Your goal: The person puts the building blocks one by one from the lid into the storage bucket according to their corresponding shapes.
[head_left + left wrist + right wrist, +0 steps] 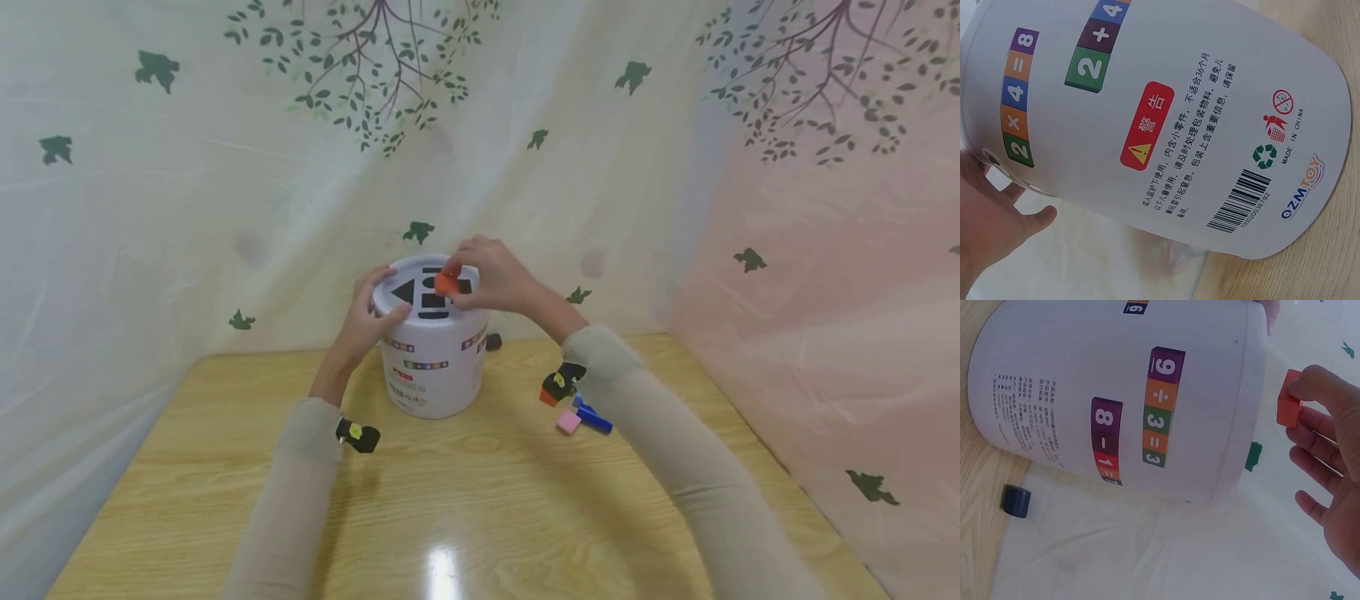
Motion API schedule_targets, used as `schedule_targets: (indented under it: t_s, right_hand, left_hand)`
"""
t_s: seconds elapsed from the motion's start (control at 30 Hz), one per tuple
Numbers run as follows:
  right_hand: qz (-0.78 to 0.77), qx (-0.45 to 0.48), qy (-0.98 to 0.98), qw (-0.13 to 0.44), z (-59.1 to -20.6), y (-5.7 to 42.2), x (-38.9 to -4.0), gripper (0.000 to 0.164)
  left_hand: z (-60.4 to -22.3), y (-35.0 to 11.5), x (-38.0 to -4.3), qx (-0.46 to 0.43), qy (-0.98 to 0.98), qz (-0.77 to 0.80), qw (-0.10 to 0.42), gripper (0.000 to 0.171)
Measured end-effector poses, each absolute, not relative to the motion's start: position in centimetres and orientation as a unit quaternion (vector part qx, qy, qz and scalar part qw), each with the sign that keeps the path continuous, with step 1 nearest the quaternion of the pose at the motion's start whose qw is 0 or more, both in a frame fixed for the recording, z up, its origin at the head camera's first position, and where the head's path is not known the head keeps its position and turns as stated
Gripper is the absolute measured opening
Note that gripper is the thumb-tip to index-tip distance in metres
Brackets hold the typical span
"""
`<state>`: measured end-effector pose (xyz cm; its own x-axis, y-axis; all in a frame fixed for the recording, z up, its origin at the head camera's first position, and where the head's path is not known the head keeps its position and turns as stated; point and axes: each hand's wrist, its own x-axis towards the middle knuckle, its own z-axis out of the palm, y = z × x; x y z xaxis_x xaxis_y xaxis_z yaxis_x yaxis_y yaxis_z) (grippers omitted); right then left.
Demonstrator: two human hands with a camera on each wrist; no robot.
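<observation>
A white bucket stands upright on the table, its lid cut with black-looking holes: a triangle, squares, a round one and narrow slots. My left hand grips the lid's left edge, thumb on the top and fingers round the far side. Between the thumb and fingers of my right hand is a small orange block, pinched close over the lid's right half. In the right wrist view the block shows beyond the lid edge, its flat faces visible. Printed sums and a barcode cover the bucket's wall.
A dark cylinder block lies behind the bucket on the right. Near my right forearm are a pink block, blue pieces and an orange-red piece, partly covered by the wrist camera. A leaf-printed curtain hangs behind the table.
</observation>
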<state>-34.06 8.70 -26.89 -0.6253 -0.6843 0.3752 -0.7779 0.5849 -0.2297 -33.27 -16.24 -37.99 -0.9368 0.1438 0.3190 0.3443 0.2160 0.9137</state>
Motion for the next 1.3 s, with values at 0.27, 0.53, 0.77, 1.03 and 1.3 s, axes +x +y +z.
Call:
schedule_targets:
  t_s: [0.27,0.53,0.77,1.03,1.3]
  right_hand:
    - [0.168,0.411,-0.889,0.115,-27.6,7.6,-34.7,0.034]
    - [0.152,0.407,-0.895,0.101,-28.1,6.9,-35.2,0.033]
    - [0.129,0.398,-0.903,0.101,-28.3,6.7,-35.5,0.033]
    - [0.125,0.397,-0.903,0.102,-28.3,6.7,-35.5,0.033]
    - [0.119,0.386,-0.91,0.091,-28.5,6.5,-35.2,0.035]
  left_hand:
    - [-37.9,-16.2,-33.2,-0.153,-0.782,-0.599,0.078,0.077]
    - [-37.9,-16.2,-33.2,-0.155,-0.778,-0.603,0.078,0.077]
    - [-38.0,-16.2,-33.2,-0.156,-0.78,-0.601,0.081,0.077]
    - [-37.9,-16.2,-33.1,-0.159,-0.778,-0.602,0.084,0.077]
    - [-38.1,-16.3,-33.4,-0.16,-0.773,-0.608,0.078,0.078]
